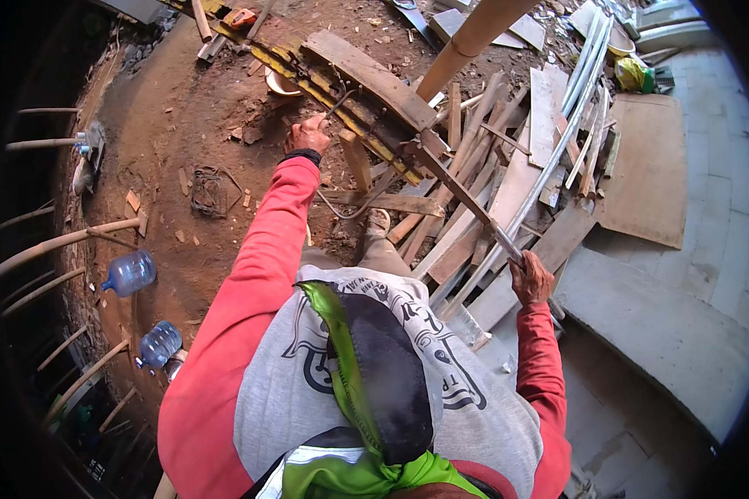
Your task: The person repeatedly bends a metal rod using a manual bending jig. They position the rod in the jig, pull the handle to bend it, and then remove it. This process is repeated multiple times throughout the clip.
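My right hand [531, 277] is wrapped around the lower end of a long metal bar [462, 187]. The bar slopes up and left, and its far end meets a yellow-and-rust beam [329, 91]. Over the near side of that beam, my left hand [308, 135] is closed at the end of a thin steel rod [339, 104], which reaches across the beam. A thick wooden plank [370, 75] lies along the beam's far side. Below the beam, a curved rod [341, 214] loops near my foot; whether it joins the thin rod cannot be told.
A wooden post [355, 162] stands under the beam, and a bamboo pole [474, 41] rises behind it. Loose timber [508, 187] and long metal pipes [549, 166] pile up on the right. Blue water jugs [131, 273] lie on the left dirt, near bamboo poles [58, 245].
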Action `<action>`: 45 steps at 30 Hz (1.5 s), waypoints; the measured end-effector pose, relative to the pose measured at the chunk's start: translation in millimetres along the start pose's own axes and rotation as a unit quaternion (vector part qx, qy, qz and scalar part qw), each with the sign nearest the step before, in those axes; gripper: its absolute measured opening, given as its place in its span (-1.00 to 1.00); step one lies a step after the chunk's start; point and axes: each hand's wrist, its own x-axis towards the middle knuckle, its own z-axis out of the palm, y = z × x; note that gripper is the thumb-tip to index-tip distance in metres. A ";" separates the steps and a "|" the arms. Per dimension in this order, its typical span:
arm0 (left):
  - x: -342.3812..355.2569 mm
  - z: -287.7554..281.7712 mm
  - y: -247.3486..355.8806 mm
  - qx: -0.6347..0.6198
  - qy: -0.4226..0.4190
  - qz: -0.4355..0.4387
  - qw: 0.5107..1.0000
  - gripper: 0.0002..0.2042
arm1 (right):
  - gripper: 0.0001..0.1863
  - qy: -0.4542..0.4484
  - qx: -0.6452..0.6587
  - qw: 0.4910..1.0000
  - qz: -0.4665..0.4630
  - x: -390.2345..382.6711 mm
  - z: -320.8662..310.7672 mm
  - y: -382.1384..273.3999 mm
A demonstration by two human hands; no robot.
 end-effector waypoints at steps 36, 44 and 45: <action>12.1 12.2 -20.0 -0.029 0.017 0.093 0.995 -0.78 | -0.61 -0.131 0.303 0.901 0.281 -98.4 43.1 -233.8; 19.8 23.8 -25.1 -0.029 0.022 0.128 0.991 -0.77 | -0.61 0.014 0.269 0.912 0.310 -93.3 106.6 -351.7; 16.2 23.2 -27.1 -0.028 0.007 0.116 0.993 -0.76 | -0.61 0.013 0.273 0.895 0.352 -93.9 113.2 -366.9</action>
